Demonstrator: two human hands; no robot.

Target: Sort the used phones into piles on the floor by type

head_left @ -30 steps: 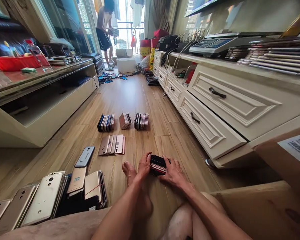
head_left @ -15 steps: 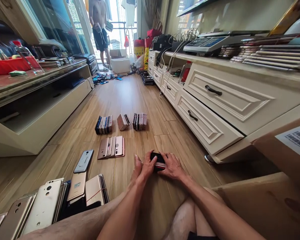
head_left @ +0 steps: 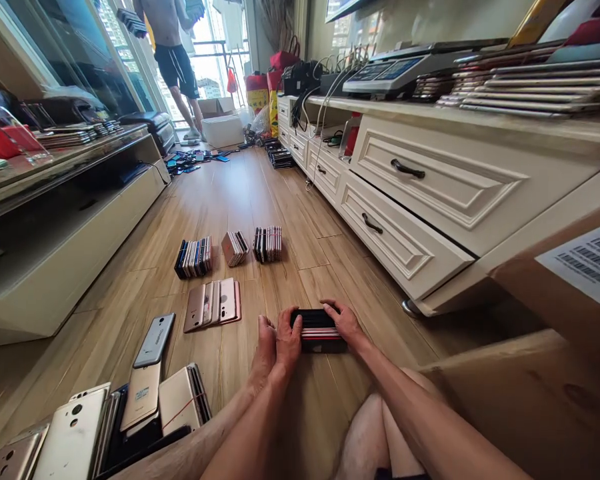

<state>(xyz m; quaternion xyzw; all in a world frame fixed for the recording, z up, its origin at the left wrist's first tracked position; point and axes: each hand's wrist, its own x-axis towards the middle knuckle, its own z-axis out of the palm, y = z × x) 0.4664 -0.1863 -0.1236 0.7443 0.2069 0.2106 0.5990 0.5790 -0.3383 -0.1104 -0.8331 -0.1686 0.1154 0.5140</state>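
My left hand (head_left: 289,340) and my right hand (head_left: 343,321) grip the two ends of a stack of smartphones (head_left: 316,330) low on the wooden floor. The stack shows black and pink edges. My bare foot (head_left: 265,350) lies just left of my left hand. Ahead stand several upright phones in three rows (head_left: 194,258), (head_left: 235,248), (head_left: 267,244). Closer lie rose-gold phones (head_left: 213,310), face down. To the left are a grey phone (head_left: 154,340), a gold phone (head_left: 141,397), a white phone (head_left: 71,433) and a banded phone bundle (head_left: 184,400).
White drawers (head_left: 410,200) run along the right, with a digital scale (head_left: 395,73) and phone stacks (head_left: 530,87) on top. A cardboard box (head_left: 580,267) sits at right. A low cabinet (head_left: 65,200) stands at left. A person (head_left: 170,47) stands far off, holding phones.
My hands have spread toward the stack's ends, and the stack now sits lengthwise between them. The far person has shifted left in view, with phones raised in both hands. The whole view has tilted slightly.
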